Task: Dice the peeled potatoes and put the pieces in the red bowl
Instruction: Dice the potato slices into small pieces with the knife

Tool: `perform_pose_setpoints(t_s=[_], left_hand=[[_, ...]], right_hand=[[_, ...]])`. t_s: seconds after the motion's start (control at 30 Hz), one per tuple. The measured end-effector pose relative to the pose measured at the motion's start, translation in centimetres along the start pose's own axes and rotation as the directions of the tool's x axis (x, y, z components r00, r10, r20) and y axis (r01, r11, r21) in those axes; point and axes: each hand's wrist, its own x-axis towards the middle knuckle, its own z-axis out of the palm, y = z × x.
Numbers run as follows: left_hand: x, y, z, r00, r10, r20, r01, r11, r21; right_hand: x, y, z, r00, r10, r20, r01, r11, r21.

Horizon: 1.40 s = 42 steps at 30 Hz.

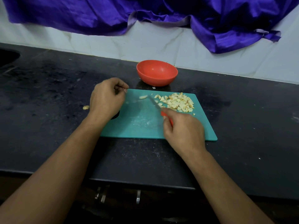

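Pale diced potato pieces (pixel 176 102) look ready to scoop into the round red plastic bowl (pixel 157 80). Right hand (pixel 182 128) grasps the red-handled knife (pixel 162 113) — left hand (pixel 106 97) curls, hold unclear.

Glossy plastic red bowl (pixel 157 72); matt teal cutting board (pixel 145 125); shiny purple cloth (pixel 161 12); speckled black counter (pixel 48 88).
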Motion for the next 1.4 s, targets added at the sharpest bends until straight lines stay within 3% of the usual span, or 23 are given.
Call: perform_pose_setpoints(t_s=[0.17, 0.43, 0.6, 0.77, 1.0, 1.13, 1.3, 1.4], left_hand=[[-0.4, 0.2, 0.2, 0.982, 0.092, 0.165, -0.104, 0.992, 0.069], [0.4, 2.2, 2.8, 0.936, 0.254, 0.244, -0.327, 0.883, 0.336], [1.6, 3.2, 4.4, 0.909, 0.207, 0.362, -0.375, 0.785, 0.492], [0.7, 2.4, 3.8, 0.939, 0.224, 0.263, -0.317, 0.859, 0.403], [-0.4, 1.7, 2.8, 0.927, 0.267, 0.265, -0.333, 0.909, 0.249], [-0.2, 1.6, 2.9, 0.936, 0.263, 0.235, -0.323, 0.908, 0.266], [-0.6, 2.1, 2.4, 0.903, 0.293, 0.314, -0.396, 0.852, 0.344], [-0.6, 2.1, 2.3, 0.904, 0.281, 0.322, -0.380, 0.873, 0.306]], right_hand=[[-0.1, 0.6, -0.3, 0.991, 0.127, -0.027, -0.125, 0.989, 0.075], [0.2, 0.3, -0.1, 0.985, 0.169, -0.038, -0.162, 0.976, 0.143], [0.3, 0.5, -0.1, 0.979, 0.197, -0.044, -0.186, 0.967, 0.173], [0.3, 0.7, 0.0, 0.980, 0.191, -0.048, -0.179, 0.966, 0.185], [0.2, 0.7, 0.1, 0.984, 0.169, -0.048, -0.156, 0.966, 0.204], [0.2, 0.7, 0.2, 0.984, 0.166, -0.058, -0.150, 0.965, 0.215], [0.2, 0.8, 0.5, 0.984, 0.162, -0.069, -0.145, 0.968, 0.207], [0.2, 0.8, 0.5, 0.985, 0.156, -0.076, -0.138, 0.969, 0.204]])
